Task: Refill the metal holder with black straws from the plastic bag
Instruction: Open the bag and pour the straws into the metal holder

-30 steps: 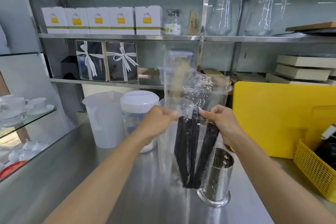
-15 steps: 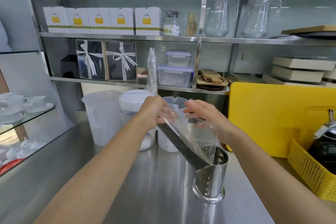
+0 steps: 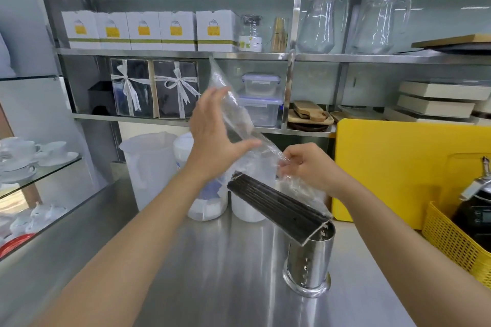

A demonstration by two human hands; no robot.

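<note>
A perforated metal holder (image 3: pixel 309 260) stands upright on the steel counter (image 3: pixel 225 273), right of centre. A bundle of black straws (image 3: pixel 279 207) lies slanted, its lower end resting in the holder's mouth, its upper end pointing up-left. The clear plastic bag (image 3: pixel 233 114) stretches diagonally up-left from the straws, mostly drawn off them. My left hand (image 3: pixel 212 141) grips the bag's upper part, thumb under it. My right hand (image 3: pixel 310 167) pinches the crumpled plastic just above the straws.
White plastic jugs (image 3: pixel 148 164) and tubs stand behind the hands. A yellow cutting board (image 3: pixel 398 167) leans at the right, with a yellow basket (image 3: pixel 451 241) holding a dark appliance. Shelves with boxes and glass pitchers (image 3: pixel 321 18) fill the back; cups sit on glass shelves at left.
The bag of straws went from hanging upright to tilted with its lower end in the holder. My left hand has since pulled the bag up and left, baring the straws.
</note>
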